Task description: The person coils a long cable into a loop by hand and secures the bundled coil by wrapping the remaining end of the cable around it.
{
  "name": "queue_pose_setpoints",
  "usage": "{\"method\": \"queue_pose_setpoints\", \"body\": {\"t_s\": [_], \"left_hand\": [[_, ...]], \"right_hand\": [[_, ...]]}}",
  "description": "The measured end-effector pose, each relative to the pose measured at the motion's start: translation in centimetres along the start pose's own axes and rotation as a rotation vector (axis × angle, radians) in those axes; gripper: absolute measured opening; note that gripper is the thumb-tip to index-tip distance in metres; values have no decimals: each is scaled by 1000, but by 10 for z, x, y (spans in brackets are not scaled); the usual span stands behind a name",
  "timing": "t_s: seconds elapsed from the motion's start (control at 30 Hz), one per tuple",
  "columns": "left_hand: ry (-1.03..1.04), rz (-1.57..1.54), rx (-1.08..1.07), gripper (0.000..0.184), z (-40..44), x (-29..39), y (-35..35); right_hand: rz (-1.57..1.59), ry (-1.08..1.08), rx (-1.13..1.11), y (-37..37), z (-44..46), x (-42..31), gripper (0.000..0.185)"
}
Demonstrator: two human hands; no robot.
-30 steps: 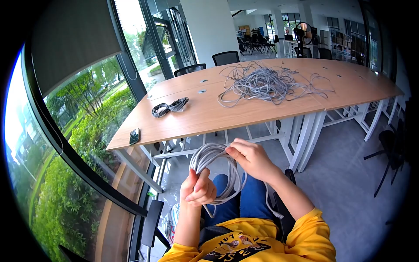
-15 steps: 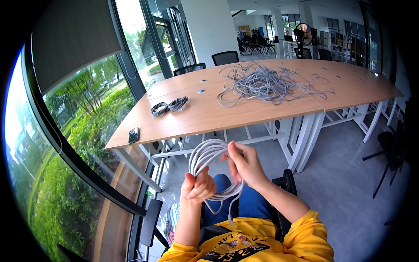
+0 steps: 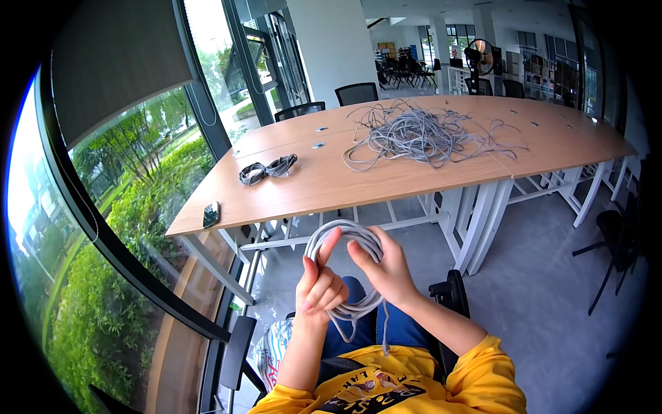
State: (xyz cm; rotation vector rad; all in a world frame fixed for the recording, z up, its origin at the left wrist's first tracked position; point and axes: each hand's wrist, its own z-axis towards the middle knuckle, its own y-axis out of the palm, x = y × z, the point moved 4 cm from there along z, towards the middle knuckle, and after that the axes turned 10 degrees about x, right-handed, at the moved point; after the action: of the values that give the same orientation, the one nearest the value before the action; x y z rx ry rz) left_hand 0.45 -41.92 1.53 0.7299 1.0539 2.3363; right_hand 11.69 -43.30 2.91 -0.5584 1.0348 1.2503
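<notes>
A coiled grey cable [image 3: 341,228] is held up above my lap, its loops forming a ring. My left hand [image 3: 321,283] grips the ring's left side, with the index finger stretched up along the loops. Around the right side my right hand [image 3: 386,265] is closed, thumb on the inner face and fingers behind. A loose cable end with a plug [image 3: 385,348] hangs below the coil over my lap. On the table [image 3: 324,196] lie a large tangle of grey cables [image 3: 420,134] and a smaller tied cable bundle [image 3: 269,169].
A phone [image 3: 211,214] rests at the table's near left corner. Office chairs [image 3: 356,93] stand behind the table, and a fan [image 3: 479,58] is farther back. Tall windows [image 3: 138,172] run along the left. A black chair armrest [image 3: 452,297] is beside my right leg.
The coil has turned to face me as a rounder ring. My right hand has shifted slightly right and down, and my left index finger has straightened. The hanging end has swung right.
</notes>
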Motion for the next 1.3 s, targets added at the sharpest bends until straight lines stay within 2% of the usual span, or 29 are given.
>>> {"method": "queue_pose_setpoints", "body": {"t_s": [0.07,0.2,0.27,0.3,0.47,0.57,0.73,0.77,0.9,1.0,1.07,1.13,1.2,1.27,1.3], "left_hand": [[76,-17,124,54,2,0,-3],[73,48,180,51,2,2,-16],[70,49,174,50,2,2,-19],[74,88,176,50,2,2,-18],[75,226,193,48,3,1,-16],[82,362,315,47,3,-1,-12],[93,590,452,35,5,-5,-16],[78,550,455,28,6,-5,-14],[43,469,443,27,6,-4,-26],[7,405,444,28,6,-6,-20],[-11,412,404,25,7,-4,-19],[-46,380,246,20,9,-2,-19],[-44,370,234,19,7,-1,-15],[-58,310,173,19,7,-2,-11],[-62,285,151,24,6,-1,-11]], "right_hand": [[-35,-170,78,3,-1,5,30],[-91,-193,81,4,-4,5,25],[-166,-375,101,5,-5,5,21],[-167,-375,104,4,-4,4,21],[-256,-328,40,4,-5,5,18],[-341,-237,21,4,-7,10,16],[-474,-262,17,5,-10,16,16],[-530,-280,21,5,-10,15,17],[-527,-283,6,5,-10,17,17],[-273,-304,38,1,0,18,13],[-241,-264,39,-5,3,4,13],[-213,-292,56,-10,5,-1,16],[-135,-87,-33,-10,6,1,16],[-76,-67,-35,-11,7,2,16],[-5,72,-70,-12,7,1,17]]}}
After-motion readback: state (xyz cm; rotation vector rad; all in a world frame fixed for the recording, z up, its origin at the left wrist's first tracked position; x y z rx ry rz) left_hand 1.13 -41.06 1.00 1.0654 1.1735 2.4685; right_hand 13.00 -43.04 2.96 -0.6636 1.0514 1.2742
